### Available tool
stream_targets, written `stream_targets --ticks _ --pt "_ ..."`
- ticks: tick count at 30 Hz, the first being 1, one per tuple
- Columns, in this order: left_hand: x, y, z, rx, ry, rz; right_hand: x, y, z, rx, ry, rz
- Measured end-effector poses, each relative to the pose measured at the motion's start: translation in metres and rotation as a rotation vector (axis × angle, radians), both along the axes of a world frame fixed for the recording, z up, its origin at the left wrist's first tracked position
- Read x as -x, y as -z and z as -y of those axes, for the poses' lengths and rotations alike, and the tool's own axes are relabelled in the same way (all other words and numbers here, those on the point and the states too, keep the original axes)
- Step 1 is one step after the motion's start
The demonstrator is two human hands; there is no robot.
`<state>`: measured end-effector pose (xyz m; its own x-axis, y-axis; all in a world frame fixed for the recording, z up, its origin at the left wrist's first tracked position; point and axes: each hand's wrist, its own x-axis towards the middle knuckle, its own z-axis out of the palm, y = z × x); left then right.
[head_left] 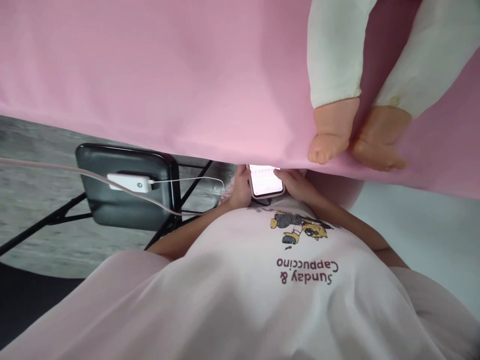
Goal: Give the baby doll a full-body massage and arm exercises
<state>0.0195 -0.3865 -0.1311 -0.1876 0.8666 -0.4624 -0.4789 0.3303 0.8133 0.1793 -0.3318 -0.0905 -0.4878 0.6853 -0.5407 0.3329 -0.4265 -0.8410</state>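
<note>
A smartphone point(266, 181) with a bright, whitish screen lies between my two hands, low in my lap and partly under the edge of the pink cloth. My left hand point(240, 187) grips its left side, with the thumb along the edge. On the other side my right hand point(293, 182) holds the phone, its thumb over the screen. The phone's top end is hidden by the cloth. What the screen shows is too small to read.
A pink cloth-covered surface point(150, 75) fills the far side; a doll's legs point(333, 120) in white trousers lie on it. To the left, a white power bank point(129, 183) with a cable rests on a black folding stool point(123, 207). A pale hose point(86, 172) crosses over it.
</note>
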Motion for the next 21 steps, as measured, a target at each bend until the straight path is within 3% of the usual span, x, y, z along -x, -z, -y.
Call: stream_targets --ticks 5,13,21 --pt "0.0006 0.0046 0.0012 -0.009 -0.032 -0.014 -0.0007 -0.0016 0.0 0.021 0.027 0.0" --pt "-0.0011 -0.0035 0.0026 0.002 0.021 -0.02 -0.0028 -0.001 0.0018 0.065 0.046 0.013" --pt "-0.0028 0.0038 0.0003 -0.072 -0.019 -0.023 0.0023 -0.0023 0.002 0.083 0.074 0.084"
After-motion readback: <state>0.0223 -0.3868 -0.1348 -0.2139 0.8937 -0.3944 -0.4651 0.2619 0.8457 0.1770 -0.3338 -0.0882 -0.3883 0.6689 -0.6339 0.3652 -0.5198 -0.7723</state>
